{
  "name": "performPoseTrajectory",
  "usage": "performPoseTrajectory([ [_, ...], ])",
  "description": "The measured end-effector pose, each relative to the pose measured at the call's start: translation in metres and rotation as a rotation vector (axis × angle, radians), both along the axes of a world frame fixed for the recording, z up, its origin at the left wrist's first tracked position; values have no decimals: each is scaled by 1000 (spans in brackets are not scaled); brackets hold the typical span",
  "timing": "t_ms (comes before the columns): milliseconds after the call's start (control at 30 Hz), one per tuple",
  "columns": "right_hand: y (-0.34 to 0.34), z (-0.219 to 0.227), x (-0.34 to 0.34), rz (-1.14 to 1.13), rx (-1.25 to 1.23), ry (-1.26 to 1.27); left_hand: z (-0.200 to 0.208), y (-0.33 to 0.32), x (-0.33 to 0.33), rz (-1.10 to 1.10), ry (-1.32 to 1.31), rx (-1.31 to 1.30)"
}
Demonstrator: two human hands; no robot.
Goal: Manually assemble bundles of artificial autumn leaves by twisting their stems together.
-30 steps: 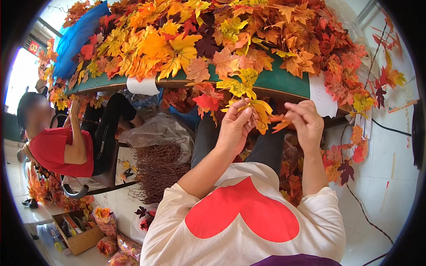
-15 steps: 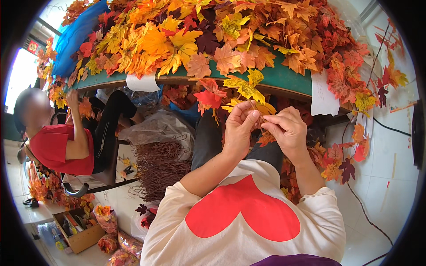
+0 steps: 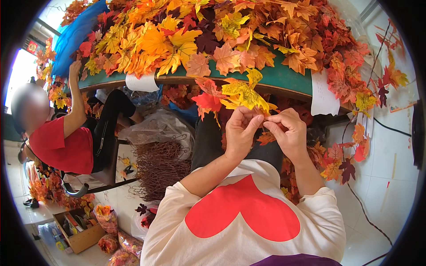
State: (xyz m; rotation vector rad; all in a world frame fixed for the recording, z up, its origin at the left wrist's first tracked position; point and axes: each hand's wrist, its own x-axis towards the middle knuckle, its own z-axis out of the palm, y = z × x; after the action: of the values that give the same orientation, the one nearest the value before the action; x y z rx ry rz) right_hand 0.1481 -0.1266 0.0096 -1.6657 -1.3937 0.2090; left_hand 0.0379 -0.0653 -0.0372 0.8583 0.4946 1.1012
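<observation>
My left hand (image 3: 242, 132) is closed in a pinch at the base of a yellow artificial maple leaf (image 3: 244, 94) with dark speckles. Close against it, my right hand (image 3: 287, 131) pinches with thumb and forefinger near the same stem. What lies between the right fingertips is too small to make out. A red and orange artificial leaf (image 3: 208, 98) hangs just left of the yellow one. An orange leaf (image 3: 266, 138) shows beneath the hands, above my lap.
A green-topped table (image 3: 284, 80) in front bears a large heap of artificial leaves (image 3: 159, 42). Brown wire stems (image 3: 155, 168) stand bundled at left, beside clear plastic (image 3: 159, 133). A person in a red top (image 3: 62, 146) sits far left. A cardboard box (image 3: 82, 230) is on the floor.
The yellow leaf has turned and come down closer to my fingers, and my hands have drawn together. The other person's hand has risen toward the leaf heap.
</observation>
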Motion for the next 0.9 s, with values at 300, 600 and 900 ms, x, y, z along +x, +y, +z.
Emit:
performPoseTrajectory([
  [300,1,-5,0,-5,-43,-56,-4,1,-3,-157,70,-88],
  [600,11,-19,21,62,-218,336,-9,-8,-6,-276,215,73],
  [900,21,-21,19,109,-238,514,-15,1,-3,-191,224,74],
])
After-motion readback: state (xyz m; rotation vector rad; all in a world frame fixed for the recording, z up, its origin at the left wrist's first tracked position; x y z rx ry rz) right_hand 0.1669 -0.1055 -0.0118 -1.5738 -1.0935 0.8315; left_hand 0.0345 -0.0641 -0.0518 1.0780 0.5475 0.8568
